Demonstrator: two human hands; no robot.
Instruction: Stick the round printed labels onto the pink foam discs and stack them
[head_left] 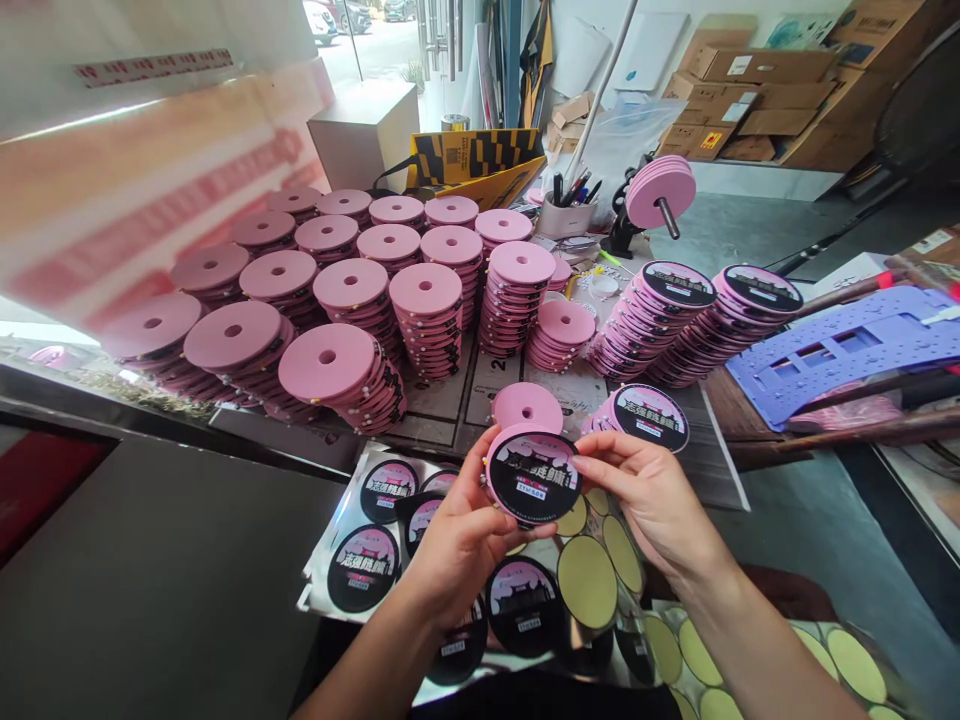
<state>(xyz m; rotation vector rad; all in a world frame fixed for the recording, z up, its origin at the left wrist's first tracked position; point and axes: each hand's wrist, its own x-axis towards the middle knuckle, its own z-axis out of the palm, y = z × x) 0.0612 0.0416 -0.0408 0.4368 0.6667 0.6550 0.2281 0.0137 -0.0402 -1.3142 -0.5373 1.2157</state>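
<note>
My left hand (457, 530) is closed around a pink foam spool (517, 433), tilted toward me above the sticker sheets. A round black and pink sticker (534, 485) with white lettering covers its face. At the sticker's right edge, the thumb and fingers of my right hand (637, 490) pinch the rim. Just behind, a bare pink spool (527, 408) tops a short pile. To its right lies a labelled spool (651, 416). Beneath my hands is a silvery sheet of round stickers (364, 568), with bare yellowish circles (587, 582) where its backing shows.
Many stacks of pink spools (328, 362) fill the table's left and middle. Two leaning stacks with labelled tops (679, 284) stand right, near a purple plastic piece (847, 345). Behind are a pen holder (566, 212), a winder holding pink discs (660, 192) and cardboard boxes (761, 65).
</note>
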